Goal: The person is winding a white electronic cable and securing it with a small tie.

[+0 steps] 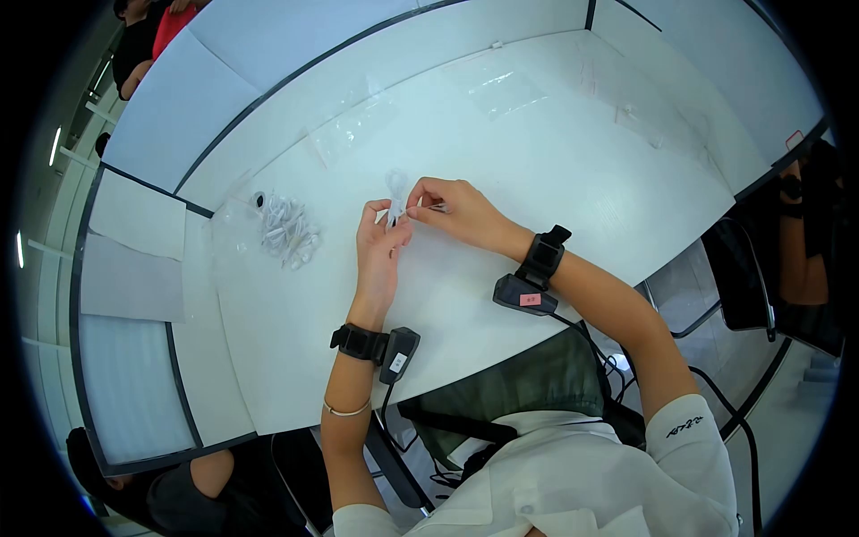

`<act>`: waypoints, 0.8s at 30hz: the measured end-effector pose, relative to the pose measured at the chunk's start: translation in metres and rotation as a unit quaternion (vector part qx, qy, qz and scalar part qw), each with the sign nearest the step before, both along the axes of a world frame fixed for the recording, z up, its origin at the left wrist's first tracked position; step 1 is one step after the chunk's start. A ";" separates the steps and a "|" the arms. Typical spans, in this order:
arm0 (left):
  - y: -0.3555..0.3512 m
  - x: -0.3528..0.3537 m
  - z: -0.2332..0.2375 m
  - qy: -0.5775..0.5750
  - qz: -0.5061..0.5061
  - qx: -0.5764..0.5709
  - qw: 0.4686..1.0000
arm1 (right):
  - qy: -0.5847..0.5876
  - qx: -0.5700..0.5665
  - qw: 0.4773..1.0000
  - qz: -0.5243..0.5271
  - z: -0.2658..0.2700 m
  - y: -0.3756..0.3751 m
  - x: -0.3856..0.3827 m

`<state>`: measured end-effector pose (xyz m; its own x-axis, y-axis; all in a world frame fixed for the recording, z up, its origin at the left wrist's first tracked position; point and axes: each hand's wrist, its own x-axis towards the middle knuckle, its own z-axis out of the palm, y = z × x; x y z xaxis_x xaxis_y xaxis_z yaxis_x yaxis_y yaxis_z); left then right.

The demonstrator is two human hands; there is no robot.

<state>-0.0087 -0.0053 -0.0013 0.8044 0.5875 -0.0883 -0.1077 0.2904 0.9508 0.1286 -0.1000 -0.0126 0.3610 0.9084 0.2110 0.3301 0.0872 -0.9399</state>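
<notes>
A looped white cable [396, 185] is held upright over the table between my two hands. My left hand [381, 243] is closed around its lower part, with the thumb and fingers pinching it. From the right, my right hand [461, 213] pinches a thin white strand of the cable close to the left fingertips; a short end sticks out below its fingers. To the left of my hands lies a pile of bundled white cables [288, 234], with a small dark round piece [259, 200] at its upper edge.
Transparent plastic bags [506, 94] lie towards the back of the white table [537, 179]. Low white partitions [295, 112] edge it. Small white bits [629, 111] are at the far right. Black wrist devices [541, 259] trail cords. Other people [143, 45] are at the edges.
</notes>
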 end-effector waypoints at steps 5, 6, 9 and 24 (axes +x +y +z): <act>-0.002 0.001 -0.001 -0.001 0.011 0.058 0.998 | 0.003 0.000 1.000 -0.003 0.002 -0.002 -0.002; -0.002 0.002 -0.001 0.002 0.017 0.063 0.998 | 0.000 0.000 1.000 -0.003 0.002 -0.002 -0.002; 0.001 0.000 -0.002 -0.018 0.002 0.037 0.999 | -0.011 0.000 1.000 -0.002 0.004 -0.002 -0.002; -0.002 0.005 -0.002 0.022 0.040 0.105 0.993 | -0.019 -0.011 1.000 -0.001 0.006 -0.002 -0.003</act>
<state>-0.0041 -0.0077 -0.0031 0.7531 0.6579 0.0084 -0.0795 0.0783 0.9938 0.1261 -0.1021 -0.0066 0.3548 0.9124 0.2041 0.3659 0.0654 -0.9284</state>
